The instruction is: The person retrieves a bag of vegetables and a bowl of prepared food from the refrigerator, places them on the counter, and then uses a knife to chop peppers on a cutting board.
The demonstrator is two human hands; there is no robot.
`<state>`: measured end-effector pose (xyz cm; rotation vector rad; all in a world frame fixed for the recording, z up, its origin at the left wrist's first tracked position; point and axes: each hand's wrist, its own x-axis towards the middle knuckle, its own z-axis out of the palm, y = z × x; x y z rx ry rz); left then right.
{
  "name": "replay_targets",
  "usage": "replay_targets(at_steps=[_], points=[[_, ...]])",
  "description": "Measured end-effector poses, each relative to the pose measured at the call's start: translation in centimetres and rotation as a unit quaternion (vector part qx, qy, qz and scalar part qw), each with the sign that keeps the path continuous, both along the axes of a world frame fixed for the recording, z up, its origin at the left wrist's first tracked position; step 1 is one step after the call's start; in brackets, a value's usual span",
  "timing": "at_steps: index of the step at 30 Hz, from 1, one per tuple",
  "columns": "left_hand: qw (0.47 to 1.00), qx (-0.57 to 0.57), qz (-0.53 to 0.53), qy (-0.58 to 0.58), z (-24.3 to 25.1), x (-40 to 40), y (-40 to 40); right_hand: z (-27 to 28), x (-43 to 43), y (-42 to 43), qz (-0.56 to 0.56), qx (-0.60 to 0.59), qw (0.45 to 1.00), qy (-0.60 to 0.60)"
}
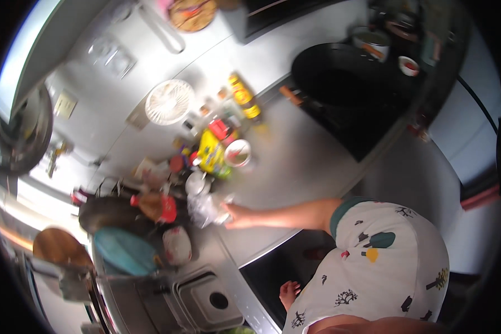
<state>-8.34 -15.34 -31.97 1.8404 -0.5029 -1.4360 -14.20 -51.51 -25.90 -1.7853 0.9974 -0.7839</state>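
Observation:
My right hand (240, 216) reaches out over the steel counter, its fingers closed on the edge of a crumpled clear plastic bag (202, 210). Blur hides the exact grip and a small whitish thing by the fingertips. Behind the bag stands a white lidded jar or cup (198, 183). My left hand (290, 292) hangs low by my body, below the counter's front edge, with loosely bent fingers apart and nothing seen in it. Beyond the right hand are a white cup (237, 153) with something red and green in it and a yellow packet (212, 152).
A yellow-labelled bottle (245, 98) and a white fan (170, 102) stand by the wall. A large black wok (338, 77) sits on the hob. Left of the bag are a red-labelled bottle (158, 207), a flowered dish (177, 246), a blue-green item (125, 250) and the sink (208, 298).

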Motion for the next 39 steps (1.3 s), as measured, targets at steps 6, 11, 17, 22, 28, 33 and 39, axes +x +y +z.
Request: replay_targets(at_steps=[6,11,17,22,28,33,39], points=[[0.974,-0.039,-0.222,-0.006,-2.0,-7.5,-4.5,-5.2,-23.6,21.3,0.095,0.125,0.987,0.022],[0.936,-0.044,-0.349,-0.006,-3.2,-16.7,-7.0,-13.7,-44.7,36.7,-0.140,0.248,0.944,0.167],[0.816,-0.010,-0.574,-0.069,-12.5,-32.1,-7.6,-19.2,-60.3,46.4,-0.450,0.177,0.875,-0.035],[0.649,-0.198,-0.733,0.031,-7.4,-50.7,-6.3,-12.7,-66.3,48.8,-0.460,0.245,0.852,-0.054],[0.626,-0.040,-0.778,-0.041,-9.7,-60.7,-9.8,-12.6,-72.4,49.6,-0.472,0.263,0.832,-0.123],[0.610,-0.005,-0.790,-0.058,-12.6,-71.7,-13.2,-20.8,-79.9,53.6,-0.579,0.322,0.725,-0.186],[0.558,-0.088,-0.822,-0.070,-17.3,-91.2,-16.2,-23.1,-92.5,57.2,-0.660,0.418,0.591,-0.199]])
